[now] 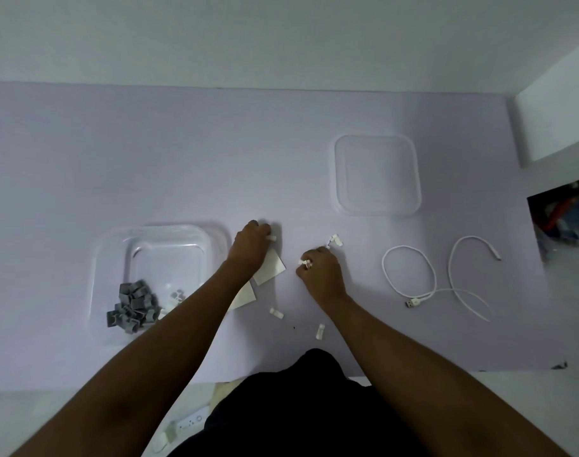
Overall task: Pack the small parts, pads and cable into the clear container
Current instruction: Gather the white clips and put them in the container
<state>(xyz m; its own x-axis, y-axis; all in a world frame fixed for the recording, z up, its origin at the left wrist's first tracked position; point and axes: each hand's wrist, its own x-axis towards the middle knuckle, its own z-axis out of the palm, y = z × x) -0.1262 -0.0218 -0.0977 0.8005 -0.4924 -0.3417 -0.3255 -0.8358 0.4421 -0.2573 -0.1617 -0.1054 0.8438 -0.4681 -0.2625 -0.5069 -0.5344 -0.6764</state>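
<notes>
Pale lilac table (pixel 149 153) runs up to a plain white wall (pixel 248 34) at the far edge, w/ a white block or ledge (pixel 558 123) jutting in at the right corner. Beyond the table's right edge there's a dark gap w/ blurry red & blue clutter (pixel 560 212), can't tell what. Down on the floor by the near edge lies a white power strip (pixel 187 423).
</notes>
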